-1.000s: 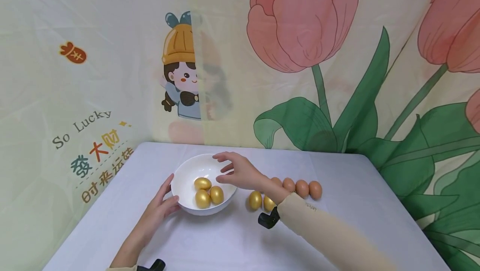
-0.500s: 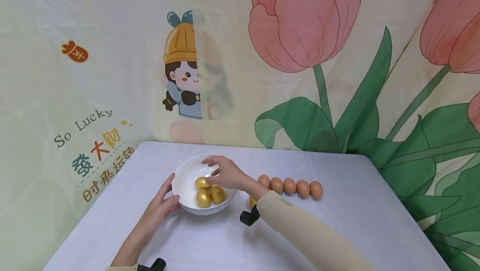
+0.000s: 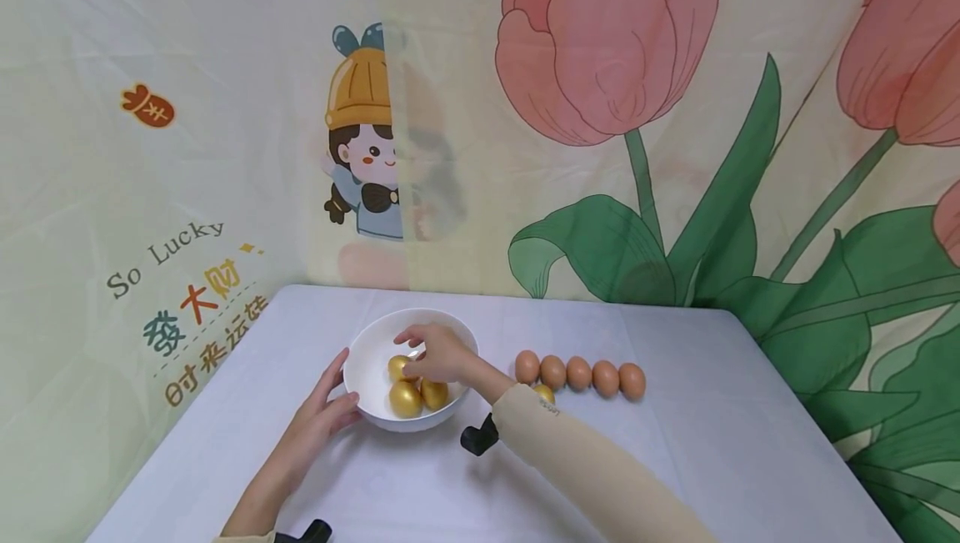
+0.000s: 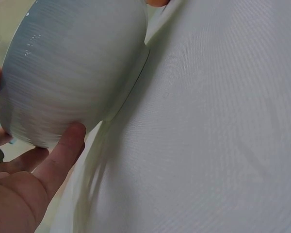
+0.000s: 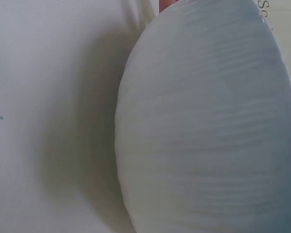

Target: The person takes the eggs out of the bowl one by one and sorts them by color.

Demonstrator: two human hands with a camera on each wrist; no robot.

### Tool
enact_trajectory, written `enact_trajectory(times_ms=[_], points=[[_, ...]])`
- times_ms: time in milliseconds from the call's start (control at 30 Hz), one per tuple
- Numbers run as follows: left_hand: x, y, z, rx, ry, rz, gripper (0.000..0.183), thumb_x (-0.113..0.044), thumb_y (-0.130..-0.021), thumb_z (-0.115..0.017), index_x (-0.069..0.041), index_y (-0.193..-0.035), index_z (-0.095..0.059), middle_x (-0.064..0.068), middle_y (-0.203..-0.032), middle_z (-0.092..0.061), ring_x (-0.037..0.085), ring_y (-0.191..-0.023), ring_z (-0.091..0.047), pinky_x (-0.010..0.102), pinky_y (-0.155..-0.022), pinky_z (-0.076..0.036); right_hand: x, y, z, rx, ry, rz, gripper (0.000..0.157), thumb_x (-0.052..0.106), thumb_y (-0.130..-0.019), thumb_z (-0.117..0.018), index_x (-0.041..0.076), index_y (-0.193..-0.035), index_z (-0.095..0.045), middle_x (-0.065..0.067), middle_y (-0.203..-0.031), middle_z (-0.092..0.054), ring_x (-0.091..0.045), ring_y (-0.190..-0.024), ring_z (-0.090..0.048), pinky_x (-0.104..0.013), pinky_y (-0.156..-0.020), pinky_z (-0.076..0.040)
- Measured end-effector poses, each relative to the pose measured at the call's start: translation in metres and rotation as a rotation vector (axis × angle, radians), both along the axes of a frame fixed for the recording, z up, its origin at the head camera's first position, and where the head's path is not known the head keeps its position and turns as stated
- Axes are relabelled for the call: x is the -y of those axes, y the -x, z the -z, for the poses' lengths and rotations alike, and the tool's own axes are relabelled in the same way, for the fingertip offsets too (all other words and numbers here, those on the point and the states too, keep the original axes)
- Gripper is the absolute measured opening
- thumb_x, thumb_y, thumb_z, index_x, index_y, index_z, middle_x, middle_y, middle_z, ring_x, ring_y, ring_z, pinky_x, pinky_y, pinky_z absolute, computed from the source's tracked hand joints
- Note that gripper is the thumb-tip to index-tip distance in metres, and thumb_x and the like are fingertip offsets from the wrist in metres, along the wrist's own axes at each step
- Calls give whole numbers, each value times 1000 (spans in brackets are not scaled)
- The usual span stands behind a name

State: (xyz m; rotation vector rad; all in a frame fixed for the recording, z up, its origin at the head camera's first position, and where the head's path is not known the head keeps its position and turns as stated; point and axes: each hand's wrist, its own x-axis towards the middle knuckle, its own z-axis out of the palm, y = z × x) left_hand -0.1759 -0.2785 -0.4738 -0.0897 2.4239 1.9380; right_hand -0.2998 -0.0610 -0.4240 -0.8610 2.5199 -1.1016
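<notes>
A white bowl stands on the table with three golden eggs in it. My left hand holds its left side: in the left wrist view the fingers lie against the outer wall, others near the rim. My right hand is inside the bowl, over the back golden egg, the thumb overlapping it and a finger apart above it. The right wrist view shows mostly the bowl's outer wall. Brown eggs stand in a row to the right; a golden egg shows past the right sleeve.
A white cloth covers the table. Behind it hangs a printed backdrop with tulips and a cartoon figure. The right forearm crosses the table's right front and may hide more golden eggs.
My right hand has moved left and lower, from above the bowl's right rim down to the eggs inside. The brown egg row has come into full view. Left hand and bowl stay put.
</notes>
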Motion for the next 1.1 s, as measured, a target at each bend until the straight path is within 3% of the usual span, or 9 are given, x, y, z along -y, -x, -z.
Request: enact_trajectory(times_ms=[333,867,1100], points=[[0,0,1,0,2,-1,75,-27,-110,-54,-32,-172,-13,23,-172,-19,42,-142,-52,41,-110,-56,7,-1,9,-1,-23,5,43,15,-90,-85,13,-131,-72,-13,-131,-70,-10,-88,-68,-19,-83,-56],[-1,0,1,-28,-21,10,74,-25,-110,-54,-31,-172,-14,23,-172,-21,41,-140,-54,39,-109,-57,16,1,18,-28,-63,30,44,25,-86,-88,16,-127,-75,-3,-116,-75,-11,-101,-63,-19,-84,-53],[-2,-1,1,-31,-24,5,75,-24,-110,-54,-29,-173,-12,24,-171,-21,41,-140,-54,31,-106,-58,9,-1,10,-81,-10,28,45,25,-87,-88,16,-129,-74,-2,-117,-75,-14,-101,-67,-18,-83,-53]])
